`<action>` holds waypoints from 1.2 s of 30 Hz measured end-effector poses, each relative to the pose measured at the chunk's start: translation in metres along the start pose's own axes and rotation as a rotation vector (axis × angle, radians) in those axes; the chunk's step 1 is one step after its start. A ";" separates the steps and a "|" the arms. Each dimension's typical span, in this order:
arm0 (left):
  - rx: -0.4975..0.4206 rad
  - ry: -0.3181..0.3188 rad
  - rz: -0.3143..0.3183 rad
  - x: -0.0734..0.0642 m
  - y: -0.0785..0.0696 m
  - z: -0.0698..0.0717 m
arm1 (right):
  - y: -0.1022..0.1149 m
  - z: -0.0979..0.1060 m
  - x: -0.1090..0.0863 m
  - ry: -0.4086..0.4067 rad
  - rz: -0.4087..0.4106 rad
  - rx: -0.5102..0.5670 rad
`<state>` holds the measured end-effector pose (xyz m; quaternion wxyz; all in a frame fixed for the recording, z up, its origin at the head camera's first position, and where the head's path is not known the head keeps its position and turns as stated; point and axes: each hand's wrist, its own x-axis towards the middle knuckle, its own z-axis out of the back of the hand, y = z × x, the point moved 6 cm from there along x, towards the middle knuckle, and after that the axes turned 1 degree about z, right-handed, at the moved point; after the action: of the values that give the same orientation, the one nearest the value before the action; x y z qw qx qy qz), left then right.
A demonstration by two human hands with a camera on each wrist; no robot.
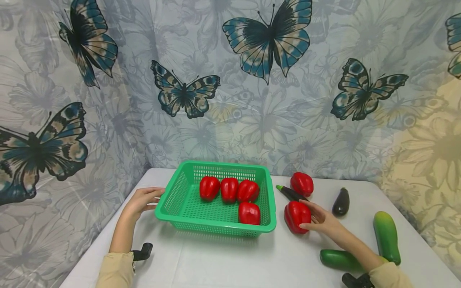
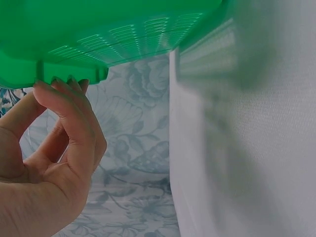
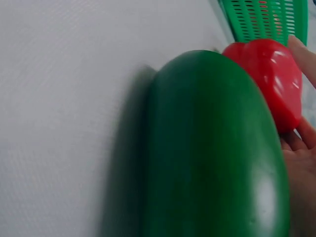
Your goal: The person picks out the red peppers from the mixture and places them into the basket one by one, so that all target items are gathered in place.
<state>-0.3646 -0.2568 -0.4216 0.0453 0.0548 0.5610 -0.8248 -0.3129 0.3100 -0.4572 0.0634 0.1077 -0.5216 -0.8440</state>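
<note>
My right hand [image 1: 325, 220] grips a red bell pepper [image 1: 296, 218], thumb on the near side and fingers on the far side. The same pepper [image 3: 271, 74] shows in the right wrist view, partly behind a large green zucchini [image 3: 212, 148]. On the left, my left hand [image 1: 140, 202] touches the rim of a green basket [image 1: 216, 228]. The left wrist view shows the bent fingers [image 2: 74, 118] with their tips against the rim [image 2: 54, 71]. Inside the basket are several red bell peppers [image 1: 229, 190], grouped toward its right half.
Behind the gripped pepper lie another red pepper [image 1: 301, 184] and a slim dark eggplant [image 1: 291, 193]. A rounder eggplant [image 1: 341, 202] is farther right. One zucchini [image 1: 338, 260] lies below my right forearm, a second [image 1: 387, 238] beside it. Butterfly-patterned cloth [image 1: 266, 132] hangs behind the white table [image 1: 216, 264].
</note>
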 end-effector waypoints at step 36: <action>0.003 0.007 -0.011 -0.002 -0.001 0.000 | 0.010 0.000 -0.003 -0.170 0.139 -0.190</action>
<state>-0.3629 -0.2562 -0.4202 0.0386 0.0545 0.5602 -0.8256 -0.3103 0.3058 -0.4484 0.0871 -0.0069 -0.4492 -0.8892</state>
